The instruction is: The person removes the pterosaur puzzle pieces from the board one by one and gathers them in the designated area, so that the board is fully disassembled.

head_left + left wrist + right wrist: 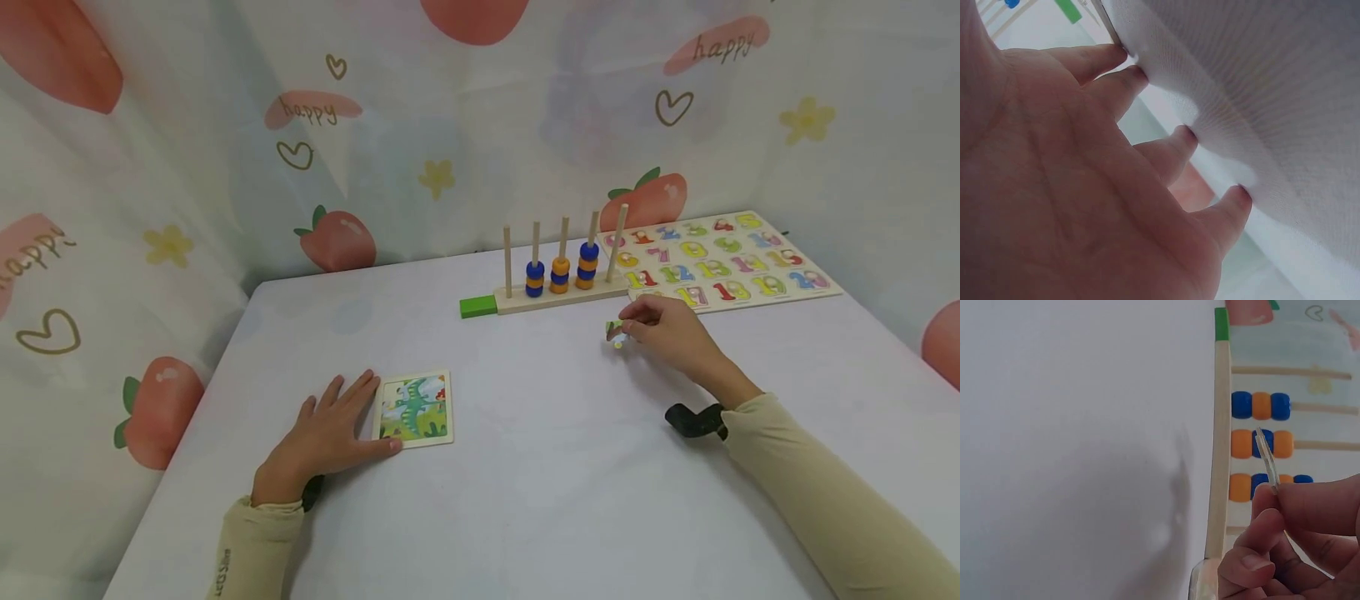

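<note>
A small square dinosaur jigsaw puzzle [414, 407] in a pale wooden frame lies flat on the white table. Its picture shows a green striped dinosaur, with a pale patch near the upper left corner. My left hand [326, 431] is spread beside it, thumb along the near edge and index finger by the left edge. In the left wrist view, the fingertips [1242, 195] press on the white cloth. Farther right, my right hand [667, 333] pinches a small jigsaw puzzle piece [616, 332] between thumb and fingers, above the table. The piece [1267, 459] appears edge-on in the right wrist view.
At the back stands a wooden bead counter [562, 296] with upright pegs, blue and orange beads and a green end block [478, 307]. A number puzzle board [757, 302] lies at the back right. A printed curtain [480, 108] hangs behind the table.
</note>
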`<state>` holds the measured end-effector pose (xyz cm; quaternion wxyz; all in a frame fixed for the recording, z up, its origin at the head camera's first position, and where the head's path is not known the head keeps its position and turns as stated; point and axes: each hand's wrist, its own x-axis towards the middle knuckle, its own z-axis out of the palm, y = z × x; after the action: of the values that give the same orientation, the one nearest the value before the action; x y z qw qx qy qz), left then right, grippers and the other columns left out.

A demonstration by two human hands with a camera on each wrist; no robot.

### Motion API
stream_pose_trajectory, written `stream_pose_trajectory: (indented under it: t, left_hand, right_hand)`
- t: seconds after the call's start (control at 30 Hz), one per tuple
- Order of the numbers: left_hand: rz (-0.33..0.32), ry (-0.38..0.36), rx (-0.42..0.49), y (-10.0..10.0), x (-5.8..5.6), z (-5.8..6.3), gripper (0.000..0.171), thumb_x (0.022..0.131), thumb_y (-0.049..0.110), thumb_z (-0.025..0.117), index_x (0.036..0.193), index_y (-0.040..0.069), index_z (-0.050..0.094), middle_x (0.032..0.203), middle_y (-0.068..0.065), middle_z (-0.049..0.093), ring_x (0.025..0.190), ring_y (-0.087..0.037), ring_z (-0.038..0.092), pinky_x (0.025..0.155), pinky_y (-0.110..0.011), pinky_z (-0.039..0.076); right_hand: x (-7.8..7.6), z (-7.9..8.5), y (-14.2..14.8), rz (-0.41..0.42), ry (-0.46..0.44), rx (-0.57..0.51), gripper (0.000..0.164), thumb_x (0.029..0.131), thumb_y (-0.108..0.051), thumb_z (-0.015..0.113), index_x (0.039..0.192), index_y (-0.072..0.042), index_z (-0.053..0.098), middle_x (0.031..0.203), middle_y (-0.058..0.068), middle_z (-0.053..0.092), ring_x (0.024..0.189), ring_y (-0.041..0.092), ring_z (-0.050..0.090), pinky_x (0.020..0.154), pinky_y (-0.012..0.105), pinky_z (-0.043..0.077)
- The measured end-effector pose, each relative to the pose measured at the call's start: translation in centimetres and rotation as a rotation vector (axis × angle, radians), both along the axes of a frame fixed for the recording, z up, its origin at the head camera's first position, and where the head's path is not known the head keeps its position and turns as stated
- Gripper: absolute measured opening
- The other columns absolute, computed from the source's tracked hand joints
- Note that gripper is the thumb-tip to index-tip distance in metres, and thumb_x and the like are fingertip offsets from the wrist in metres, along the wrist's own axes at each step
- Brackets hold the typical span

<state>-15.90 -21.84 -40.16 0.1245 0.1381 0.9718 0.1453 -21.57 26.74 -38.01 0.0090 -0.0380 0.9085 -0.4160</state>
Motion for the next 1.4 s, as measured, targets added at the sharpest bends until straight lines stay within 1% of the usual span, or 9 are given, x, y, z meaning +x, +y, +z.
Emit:
stream_pose_trajectory:
  t: [0.23,0.4,0.6,0.83,0.93,1.07,1.3,1.4]
  left_hand:
    - [-0.001,0.000,0.008,-0.1,-0.1,0.0,0.112,0.088,0.068,0.076,0.169,0.006,0.030,0.176,-0.014,0.026,0.158,-0.053,0.014,0.117,-0.081,0.012]
    - [0.003,-0.003,0.006,0.0,-0.1,0.0,0.112,0.088,0.066,0.077,0.169,0.005,0.030,0.175,-0.015,0.026,0.158,-0.054,0.014,0.117,-0.081,0.011]
    - [0.010,-0.009,0.001,0.0,-0.1,-0.1,0.112,0.088,0.067,0.077,0.169,0.006,0.030,0.175,-0.015,0.025,0.158,-0.053,0.013,0.117,-0.081,0.011]
    - [0.012,-0.007,0.002,-0.1,-0.2,-0.2,0.113,0.087,0.068,0.077,0.170,0.007,0.029,0.176,-0.014,0.025,0.158,-0.053,0.013,0.118,-0.081,0.010]
    - [0.012,-0.005,0.000,-0.1,-0.2,-0.3,0.113,0.088,0.068,0.077,0.170,0.007,0.029,0.176,-0.014,0.025,0.158,-0.053,0.013,0.117,-0.081,0.010]
    - [0.013,-0.005,-0.003,-0.1,-0.2,-0.3,0.113,0.087,0.068,0.077,0.170,0.007,0.029,0.176,-0.014,0.025,0.159,-0.053,0.013,0.118,-0.080,0.010]
    - [0.014,-0.013,0.007,-0.1,-0.3,-0.2,0.113,0.087,0.067,0.077,0.170,0.007,0.029,0.176,-0.014,0.025,0.159,-0.052,0.012,0.118,-0.080,0.010]
    - [0.016,-0.017,0.009,-0.1,-0.2,-0.1,0.112,0.088,0.067,0.077,0.170,0.007,0.029,0.176,-0.014,0.025,0.159,-0.052,0.012,0.118,-0.080,0.009]
  right_hand:
    - [0.0,-0.4,2.7,-0.015,0.020,0.042,0.023,0.108,-0.011,0.064,0.123,0.006,0.067,0.114,0.021,0.070,0.100,0.030,0.061,0.073,0.021,0.049]
    - [0.0,-0.5,4.4,-0.033,0.023,0.068,0.022,0.108,-0.010,0.063,0.123,0.007,0.066,0.113,0.021,0.069,0.097,0.029,0.060,0.070,0.022,0.049]
    - [-0.2,-0.6,6.2,-0.062,0.009,0.118,0.023,0.110,-0.013,0.062,0.123,0.006,0.066,0.112,0.022,0.069,0.096,0.031,0.059,0.068,0.025,0.049]
    - [-0.4,-0.3,8.1,-0.088,-0.029,0.145,0.027,0.110,-0.013,0.061,0.127,0.007,0.063,0.117,0.026,0.067,0.100,0.037,0.059,0.069,0.023,0.050]
    - [-0.7,-0.2,8.7,-0.084,-0.029,0.160,0.028,0.109,-0.013,0.062,0.127,0.008,0.063,0.114,0.027,0.067,0.100,0.038,0.060,0.068,0.023,0.049]
    - [-1.1,-0.3,9.4,-0.080,-0.033,0.174,0.029,0.108,-0.013,0.063,0.125,0.010,0.062,0.110,0.024,0.068,0.097,0.036,0.060,0.067,0.023,0.049]
    - [-1.9,-0.6,9.9,-0.063,-0.068,0.186,0.026,0.107,-0.010,0.064,0.121,0.011,0.061,0.105,0.023,0.067,0.093,0.035,0.059,0.065,0.023,0.050]
    - [-2.4,-0.7,10.0,-0.053,-0.074,0.217,0.024,0.106,-0.009,0.064,0.119,0.011,0.062,0.102,0.021,0.067,0.092,0.036,0.059,0.067,0.025,0.050]
